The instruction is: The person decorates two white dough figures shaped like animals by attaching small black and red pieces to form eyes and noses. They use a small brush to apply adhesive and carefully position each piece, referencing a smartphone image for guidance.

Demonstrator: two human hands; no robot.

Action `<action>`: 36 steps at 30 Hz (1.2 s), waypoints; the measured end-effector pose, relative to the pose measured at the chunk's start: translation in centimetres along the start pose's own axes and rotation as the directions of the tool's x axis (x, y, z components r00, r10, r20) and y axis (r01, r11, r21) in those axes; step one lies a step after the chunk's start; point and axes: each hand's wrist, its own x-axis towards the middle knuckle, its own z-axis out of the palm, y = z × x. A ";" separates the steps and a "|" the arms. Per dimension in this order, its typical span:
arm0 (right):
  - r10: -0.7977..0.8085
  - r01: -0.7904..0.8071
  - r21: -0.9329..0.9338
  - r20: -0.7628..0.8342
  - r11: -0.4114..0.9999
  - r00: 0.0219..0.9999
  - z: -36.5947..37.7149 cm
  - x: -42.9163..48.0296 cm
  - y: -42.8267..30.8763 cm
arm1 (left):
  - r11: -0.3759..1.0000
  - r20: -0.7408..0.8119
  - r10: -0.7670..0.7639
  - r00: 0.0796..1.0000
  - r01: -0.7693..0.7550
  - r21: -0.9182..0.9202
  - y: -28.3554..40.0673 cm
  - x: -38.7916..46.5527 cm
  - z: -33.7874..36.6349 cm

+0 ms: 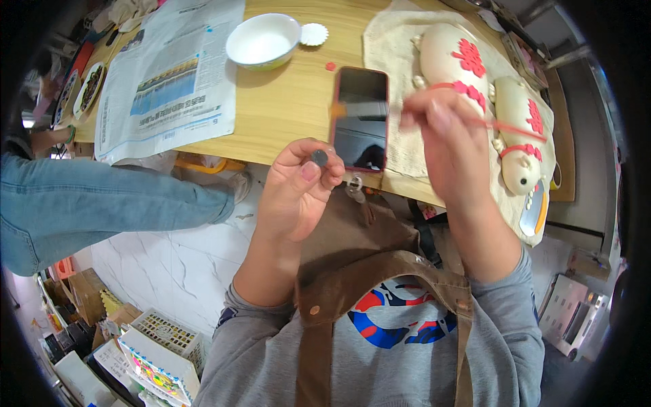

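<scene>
My left hand [302, 185], near the table's front edge, pinches a small dark round disc [319, 157] between thumb and fingers. To its right, my right hand [452, 132], blurred, holds a thin red stick-like tool [513, 131]; a blurred strip with an orange end [356, 110] reaches from its fingertips over a phone [360, 140]. What that strip is I cannot tell for sure. Two cream-coloured dough animals, a large one [442, 56] and a smaller one [513, 107], lie on a beige cloth [391, 56] with red cut-out decorations on them.
A white bowl [267, 40] and a fluted white piece [314, 34] stand at the back, beside a newspaper [178, 76]. A blade with an orange handle [533, 213] lies at the cloth's right corner. Another person's leg [112, 193] is at the left. Two filled dishes [89, 90] stand at the far left.
</scene>
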 end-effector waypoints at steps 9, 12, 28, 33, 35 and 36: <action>-0.152 0.149 -0.096 -0.034 0.984 0.988 -3.0 -8.2 -2.2 | 0.991 0.142 -0.135 0.981 0.133 0.022 -4.4 0.9 4.8; -0.163 0.151 -0.141 -0.080 0.978 0.983 -4.4 -9.6 -2.9 | 0.986 0.143 -0.163 0.976 0.156 0.059 -5.3 1.0 5.8; -0.363 0.300 -0.285 -0.199 0.910 0.910 -9.9 -14.0 -5.5 | 0.938 0.095 -0.266 0.959 0.235 0.256 -10.1 2.1 10.7; -0.485 0.298 -0.444 -0.399 0.845 0.779 -12.4 -16.5 -4.2 | 0.848 -0.081 -0.391 0.917 0.393 0.356 -14.5 3.7 12.0; -0.590 0.246 -0.714 -0.281 0.656 0.757 -14.1 -16.8 -3.3 | 0.788 -0.090 -0.496 0.863 0.492 0.371 -17.8 3.7 12.4; -0.571 0.208 -0.731 -0.289 0.650 0.769 -15.0 -17.3 -2.9 | 0.756 -0.075 -0.566 0.821 0.554 0.349 -19.4 3.9 12.3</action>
